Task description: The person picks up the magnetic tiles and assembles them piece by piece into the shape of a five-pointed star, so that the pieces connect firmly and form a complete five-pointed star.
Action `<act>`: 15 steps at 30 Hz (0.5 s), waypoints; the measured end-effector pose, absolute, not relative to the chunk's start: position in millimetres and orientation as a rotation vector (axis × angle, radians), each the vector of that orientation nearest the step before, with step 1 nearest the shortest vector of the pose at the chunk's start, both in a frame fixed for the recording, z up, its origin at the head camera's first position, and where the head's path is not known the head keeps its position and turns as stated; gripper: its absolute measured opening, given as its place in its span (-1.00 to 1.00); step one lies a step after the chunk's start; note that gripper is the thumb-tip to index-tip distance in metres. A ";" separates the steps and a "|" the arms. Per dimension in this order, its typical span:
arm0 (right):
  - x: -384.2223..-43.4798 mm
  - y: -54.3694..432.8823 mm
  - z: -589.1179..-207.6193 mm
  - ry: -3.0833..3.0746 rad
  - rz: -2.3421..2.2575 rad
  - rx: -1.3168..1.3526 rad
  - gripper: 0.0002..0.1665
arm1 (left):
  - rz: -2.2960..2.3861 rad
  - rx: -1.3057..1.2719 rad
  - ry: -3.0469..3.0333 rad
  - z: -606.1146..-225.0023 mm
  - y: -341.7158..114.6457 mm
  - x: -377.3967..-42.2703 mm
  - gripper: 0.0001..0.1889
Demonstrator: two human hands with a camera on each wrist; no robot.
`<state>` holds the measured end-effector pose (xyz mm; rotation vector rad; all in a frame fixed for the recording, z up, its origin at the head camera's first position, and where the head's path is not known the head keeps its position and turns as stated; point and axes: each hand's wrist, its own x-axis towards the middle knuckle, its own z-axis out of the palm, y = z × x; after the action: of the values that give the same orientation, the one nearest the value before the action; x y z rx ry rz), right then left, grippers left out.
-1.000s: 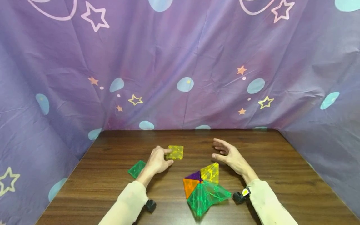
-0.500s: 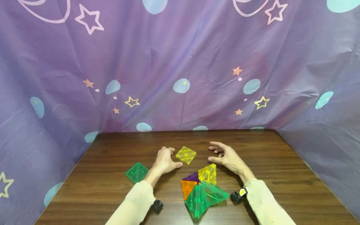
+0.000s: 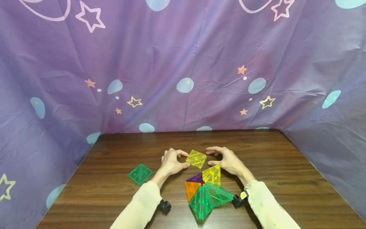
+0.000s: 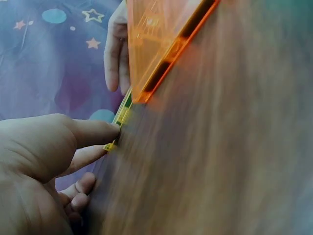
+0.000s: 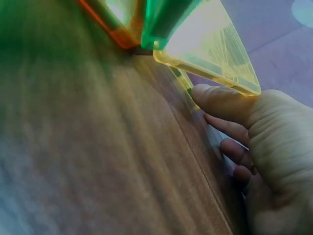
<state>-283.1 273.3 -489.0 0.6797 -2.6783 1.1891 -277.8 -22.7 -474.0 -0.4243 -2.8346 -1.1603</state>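
A translucent yellow square magnetic tile [image 3: 196, 159] lies flat on the table between the hands. My left hand [image 3: 171, 163] pinches its left corner with thumb and index finger; the left wrist view shows the tile's thin edge [image 4: 122, 115] at these fingertips. At the right corner of the tile is my right hand [image 3: 227, 160], its fingers loosely bent and the thumb close to the edge. Just in front stands a joined group of magnetic tiles: a yellow triangle [image 3: 213, 175], a purple one [image 3: 195, 178], an orange one [image 3: 192, 190] and green pieces [image 3: 202, 203].
A green square tile [image 3: 140, 174] lies flat on the wooden table [image 3: 114, 203], left of my left forearm. Purple cloth [image 3: 160, 63] with stars hangs behind and at both sides. A small black camera [image 3: 165, 206] sits at the left wrist, another [image 3: 238, 201] at the right.
The yellow square tile has moved right and turned so a corner points left. My left hand has followed it rightward and grips its corner. My right hand has come in from the right.
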 end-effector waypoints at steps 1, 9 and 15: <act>-282.7 272.9 -489.6 -2.676 1.186 0.685 -0.34 | -1.163 -0.426 -2.823 -477.3 -20.7 -278.1 -0.62; -283.2 272.7 -493.3 -2.648 1.229 0.672 -0.39 | -1.216 -0.467 -2.707 -494.5 -5.9 -277.8 -0.70; -282.9 273.2 -493.7 -2.566 1.332 0.712 -0.51 | -1.394 -0.575 -2.699 -478.3 -7.1 -271.8 -0.69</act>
<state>-282.9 273.2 -493.7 0.7118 -2.5662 1.3317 -271.8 -7.1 -478.3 -0.5748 -2.6986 -1.3941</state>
